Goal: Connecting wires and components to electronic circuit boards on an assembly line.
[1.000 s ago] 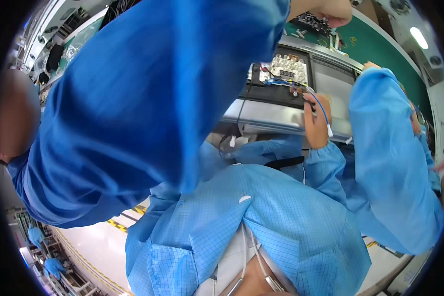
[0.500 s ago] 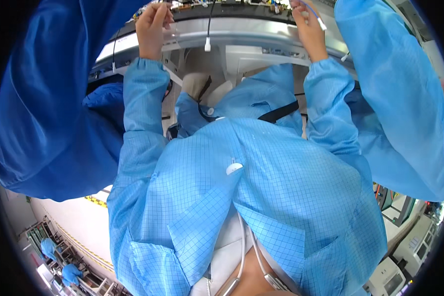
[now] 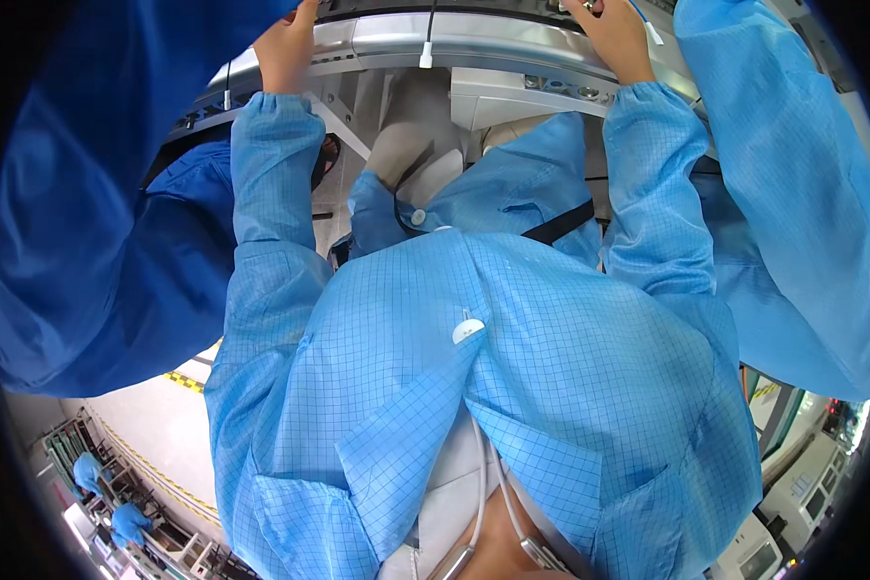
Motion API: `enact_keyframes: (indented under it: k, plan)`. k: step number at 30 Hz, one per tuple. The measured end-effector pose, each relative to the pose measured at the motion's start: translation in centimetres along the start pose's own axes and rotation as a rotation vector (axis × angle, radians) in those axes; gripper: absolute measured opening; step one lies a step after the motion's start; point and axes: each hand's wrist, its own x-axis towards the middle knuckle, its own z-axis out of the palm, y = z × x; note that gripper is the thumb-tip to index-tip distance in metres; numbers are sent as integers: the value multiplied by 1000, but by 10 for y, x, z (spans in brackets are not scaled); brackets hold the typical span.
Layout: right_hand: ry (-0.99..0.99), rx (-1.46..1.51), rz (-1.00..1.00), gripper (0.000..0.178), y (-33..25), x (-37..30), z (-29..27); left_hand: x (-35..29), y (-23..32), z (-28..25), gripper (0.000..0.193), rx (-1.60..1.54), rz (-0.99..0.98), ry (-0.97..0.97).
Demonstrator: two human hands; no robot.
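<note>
My left hand (image 3: 286, 50) reaches over the front edge of the metal-railed bench at the top left. Its fingers run out of the picture, so their hold is hidden. At the top right, my right hand (image 3: 617, 39) is at the same bench, fingers curled around something small, dark and shiny, mostly cut off by the upper edge. Beside that hand dangles a blue wire with a white connector (image 3: 654, 35). Between my hands a black cable with a white plug (image 3: 426, 56) hangs down over the metal rail (image 3: 387, 37).
A person in a dark blue sleeve (image 3: 77, 222) is close on my left, another in a light blue sleeve (image 3: 793, 184) close on my right. Another white plug (image 3: 227, 100) hangs at the rail's left. Below the rail is a white frame (image 3: 493, 97).
Both hands have moved up toward the picture's upper edge, so less of the fingers shows. The rail and hanging cable have also shifted upward in view. The blue wire now lies farther right.
</note>
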Motion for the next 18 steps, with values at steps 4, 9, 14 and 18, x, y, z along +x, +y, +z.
enact_keyframes:
  k: [4, 9, 14, 18]
  plan:
    - [62, -15, -20, 20, -60, 173, 82, 195, -74, -19, 21, -47, -123, -111]
    - [52, -83, -55, 16, -219, 244, -2, 330, 25, -86, 20, -198, 41, -171]
    - [131, -105, -127, 15, -306, 80, -149, 220, 159, -179, 23, 1199, 650, -154]
    - [144, -88, -80, 15, -286, -83, -244, 48, 325, -159, 18, 233, 274, 16]
